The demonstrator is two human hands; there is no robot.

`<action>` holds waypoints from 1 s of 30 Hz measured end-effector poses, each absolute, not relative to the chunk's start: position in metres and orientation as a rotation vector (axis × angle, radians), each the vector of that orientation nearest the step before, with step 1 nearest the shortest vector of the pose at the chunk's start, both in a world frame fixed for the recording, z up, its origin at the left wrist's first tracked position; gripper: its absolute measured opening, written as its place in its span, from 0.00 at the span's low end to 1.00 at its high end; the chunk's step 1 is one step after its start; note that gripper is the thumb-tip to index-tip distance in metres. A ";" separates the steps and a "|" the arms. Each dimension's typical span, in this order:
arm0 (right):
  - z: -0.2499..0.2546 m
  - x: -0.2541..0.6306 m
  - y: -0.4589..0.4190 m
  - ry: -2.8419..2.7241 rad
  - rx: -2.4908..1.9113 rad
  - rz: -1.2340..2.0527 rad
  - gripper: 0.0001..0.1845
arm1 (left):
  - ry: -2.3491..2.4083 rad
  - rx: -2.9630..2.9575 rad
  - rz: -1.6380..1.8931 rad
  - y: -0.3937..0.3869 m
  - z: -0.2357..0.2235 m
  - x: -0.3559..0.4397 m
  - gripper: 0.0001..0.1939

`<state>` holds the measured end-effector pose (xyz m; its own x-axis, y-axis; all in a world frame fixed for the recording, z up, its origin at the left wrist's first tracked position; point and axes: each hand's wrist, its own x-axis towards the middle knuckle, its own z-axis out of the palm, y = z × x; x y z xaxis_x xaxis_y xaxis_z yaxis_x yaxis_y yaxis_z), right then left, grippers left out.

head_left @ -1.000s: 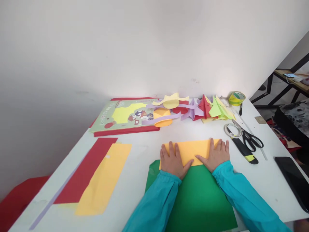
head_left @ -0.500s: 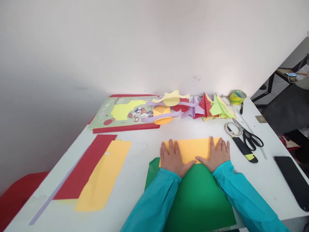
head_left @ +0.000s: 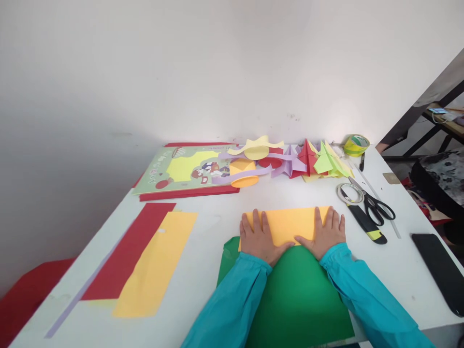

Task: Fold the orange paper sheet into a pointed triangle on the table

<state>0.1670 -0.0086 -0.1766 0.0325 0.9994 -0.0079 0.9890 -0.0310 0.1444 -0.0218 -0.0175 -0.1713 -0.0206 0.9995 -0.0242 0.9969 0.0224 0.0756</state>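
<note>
A folded orange paper (head_left: 288,223) lies on the white table (head_left: 217,212), partly over a green sheet (head_left: 297,299). My left hand (head_left: 259,239) presses flat on the paper's left end, fingers stretched out. My right hand (head_left: 324,234) lies flat on its right end, fingers spread. Both thumbs point toward each other along the paper's near edge. Both arms wear teal sleeves.
Red (head_left: 126,251) and yellow (head_left: 155,263) paper strips lie at left. A picture book (head_left: 181,169) and folded paper shapes (head_left: 290,162) line the back. Tape rolls (head_left: 355,145) (head_left: 350,193), scissors (head_left: 377,208), a cutter (head_left: 366,223) and a black phone (head_left: 438,270) lie at right.
Both hands stay flat on the orange paper with almost no movement. A dark shape passed through the background at the far right half a second ago and is gone.
</note>
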 end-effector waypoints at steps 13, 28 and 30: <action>-0.171 0.167 -0.009 2.088 2.194 0.112 0.60 | 2.214 2.194 0.093 -0.018 -0.173 -0.023 0.59; -0.164 0.163 -0.011 2.179 2.237 0.018 0.55 | 2.144 2.284 0.227 -0.018 -0.176 -0.029 0.56; -0.164 0.163 -0.012 2.199 2.249 0.050 0.54 | 2.124 2.331 0.269 -0.018 -0.176 -0.030 0.55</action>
<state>0.1632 -0.0123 -0.1638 0.0221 0.9994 0.0255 0.9996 -0.0226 0.0195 -0.0302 -0.0178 -0.1761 0.0850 0.9863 0.1411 0.9904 -0.0992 0.0964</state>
